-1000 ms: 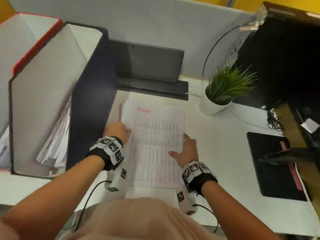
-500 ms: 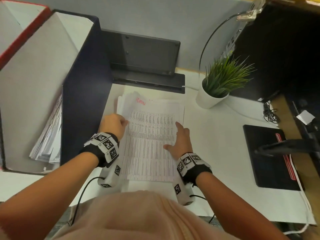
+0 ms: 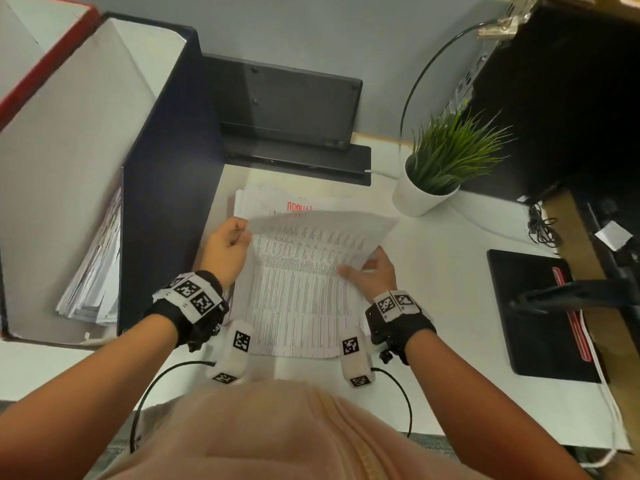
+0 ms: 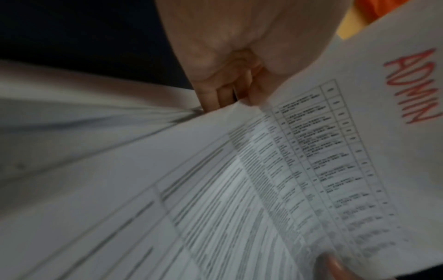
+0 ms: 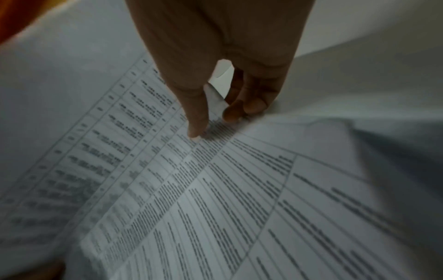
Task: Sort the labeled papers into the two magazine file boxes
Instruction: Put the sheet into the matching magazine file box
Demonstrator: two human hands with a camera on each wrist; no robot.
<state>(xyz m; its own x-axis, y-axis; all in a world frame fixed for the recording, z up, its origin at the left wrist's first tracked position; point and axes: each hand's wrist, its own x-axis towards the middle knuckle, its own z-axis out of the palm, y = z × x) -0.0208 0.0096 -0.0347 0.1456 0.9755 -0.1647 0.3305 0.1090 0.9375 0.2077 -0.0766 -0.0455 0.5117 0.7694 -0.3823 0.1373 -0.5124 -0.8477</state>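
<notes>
A white printed sheet of tables (image 3: 311, 251) is lifted at its far end above the stack of white papers (image 3: 298, 327) at the centre of the frame on the white surface (image 3: 450, 306). Its left corner is pinched by the curled fingers of the left hand (image 3: 227, 245); its right edge is pinched between thumb and fingers of the right hand (image 3: 372, 275). A red "ADMIN" label (image 3: 299, 206) is seen beyond it. The dark blue magazine file box (image 3: 166, 188), with papers inside, stands at the left, the red-edged file box (image 3: 38, 71) at the upper left.
</notes>
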